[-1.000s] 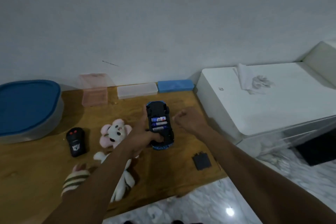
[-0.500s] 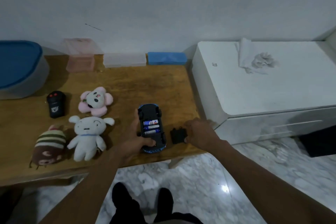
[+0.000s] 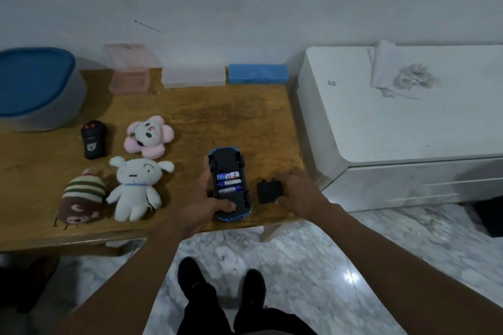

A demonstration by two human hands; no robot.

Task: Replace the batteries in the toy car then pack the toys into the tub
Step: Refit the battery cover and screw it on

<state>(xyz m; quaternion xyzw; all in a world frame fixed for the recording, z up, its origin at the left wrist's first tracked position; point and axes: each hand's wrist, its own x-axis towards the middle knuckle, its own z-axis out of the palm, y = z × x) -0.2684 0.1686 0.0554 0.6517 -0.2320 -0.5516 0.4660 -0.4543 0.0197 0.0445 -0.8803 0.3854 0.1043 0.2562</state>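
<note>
The blue toy car lies upside down near the front of the wooden table, its battery bay open with three batteries showing. My left hand grips the car from the left, thumb on its underside. My right hand pinches the black battery cover lying on the table just right of the car. The grey tub with a blue lid stands at the far left. A pink flower plush, a white plush and a striped brown plush lie left of the car.
A black remote control lies beside the plushes. A pink box, a clear case and a blue case line the wall. A white cabinet with crumpled cloth stands right of the table.
The car was lowered from mid-air toward the table's front edge. My right hand went from a fist beside the car down onto the battery cover. The camera tilted downward.
</note>
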